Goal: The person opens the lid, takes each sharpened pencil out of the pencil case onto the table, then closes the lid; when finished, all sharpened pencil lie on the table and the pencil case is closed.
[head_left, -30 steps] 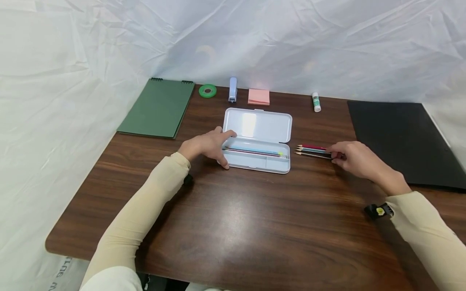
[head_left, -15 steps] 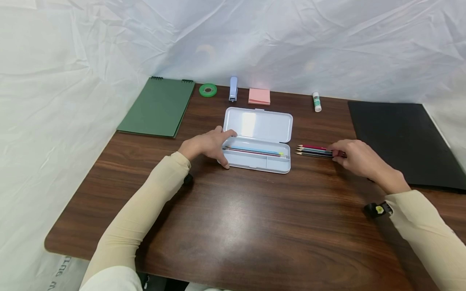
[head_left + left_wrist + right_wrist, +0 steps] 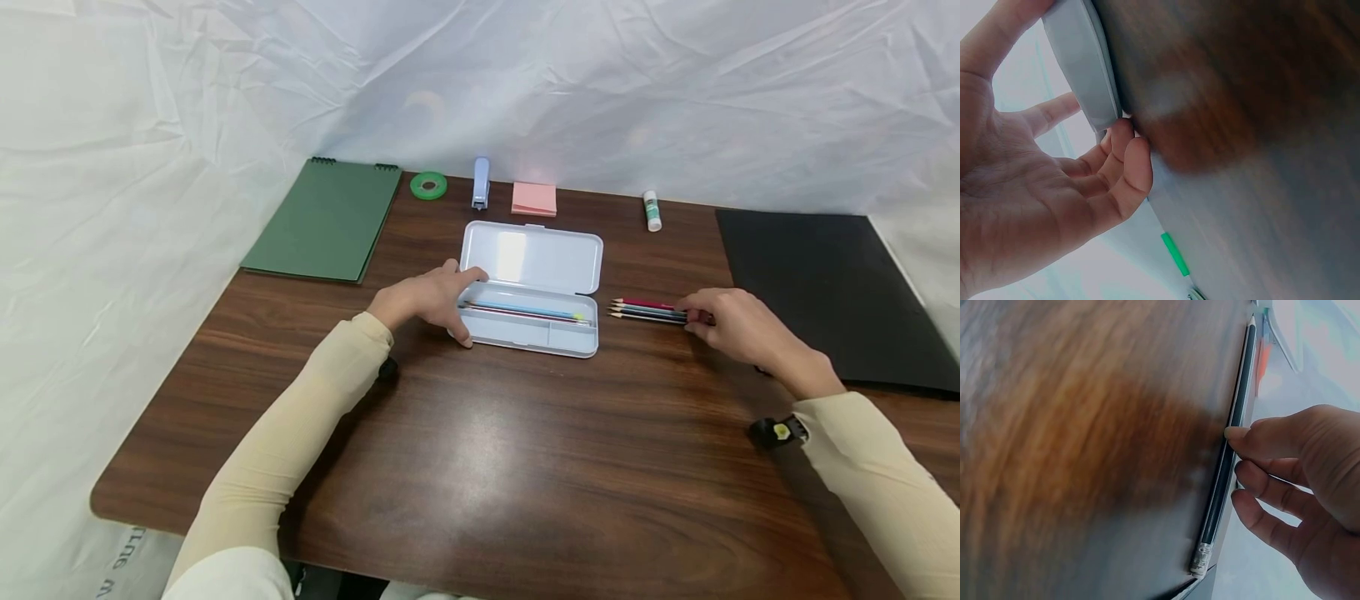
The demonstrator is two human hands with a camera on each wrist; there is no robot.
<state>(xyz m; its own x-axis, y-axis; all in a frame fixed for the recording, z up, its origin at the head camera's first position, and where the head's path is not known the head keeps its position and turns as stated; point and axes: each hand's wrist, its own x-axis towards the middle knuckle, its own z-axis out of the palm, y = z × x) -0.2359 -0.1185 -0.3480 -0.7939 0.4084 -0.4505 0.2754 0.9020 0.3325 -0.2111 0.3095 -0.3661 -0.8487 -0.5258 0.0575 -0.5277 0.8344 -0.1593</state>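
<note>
A white pencil case (image 3: 573,340) lies open on the table, its lid (image 3: 558,260) folded back. Inside rest a light blue pencil (image 3: 525,310) and a dark red one beside it. My left hand (image 3: 429,298) holds the case by its left end, thumb at the front corner and index finger near the hinge; other fingers curl at the case's end in the left wrist view. Right of the case lie several pencils (image 3: 647,312) side by side, tips toward it. My right hand (image 3: 738,329) pinches them near their back ends. In the right wrist view, the thumb touches a black pencil (image 3: 1215,500).
Along the back stand a green tape roll (image 3: 428,186), a pale blue stapler (image 3: 481,183), pink sticky notes (image 3: 534,199) and a glue stick (image 3: 652,211). A green spiral notebook (image 3: 322,221) lies at left, a black sheet (image 3: 832,292) at right.
My right hand has shifted very slightly to the right along the pencils, which now lie closer together. My left hand and the case have stayed put.
</note>
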